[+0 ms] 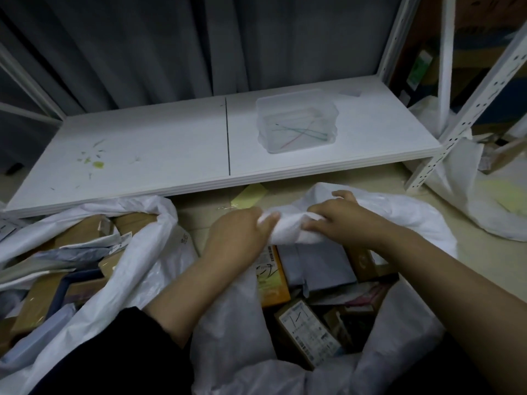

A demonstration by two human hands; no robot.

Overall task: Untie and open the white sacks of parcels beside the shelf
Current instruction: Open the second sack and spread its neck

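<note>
Gripping white sack (pixel 399 212) by bunched rim, both hands (pixel 236 235) (pixel 342 220) (parcels (pixel 310 340) inside)

clear tub (pixel 296 121) on white shelf (pixel 142 143); white sacks (pixel 148 246) on tan floor (pixel 484 269)

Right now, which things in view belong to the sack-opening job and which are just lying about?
Job: middle sack, its rolled rim gripped by left hand and right hand; left sack, already open; right sack by the upright post; parcels inside.
Lying about: clear tub holding coloured ties on the shelf; yellow paper on the floor.
</note>
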